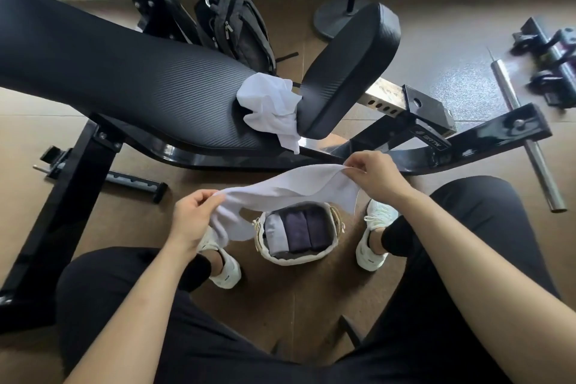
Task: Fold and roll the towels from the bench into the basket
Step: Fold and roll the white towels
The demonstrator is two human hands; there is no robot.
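Note:
A white towel is stretched in the air above the basket. My left hand pinches its left end and my right hand pinches its right end. Below it, on the floor between my feet, stands a pale woven basket holding three rolled towels: one light grey and two dark purple. Another white towel lies crumpled on the black padded bench, at the gap beside the seat pad.
The bench's black steel frame runs along the floor just beyond my hands. A dark backpack lies behind the bench. A steel bar and dumbbell parts lie on the floor at the right. A stand base sits at the back.

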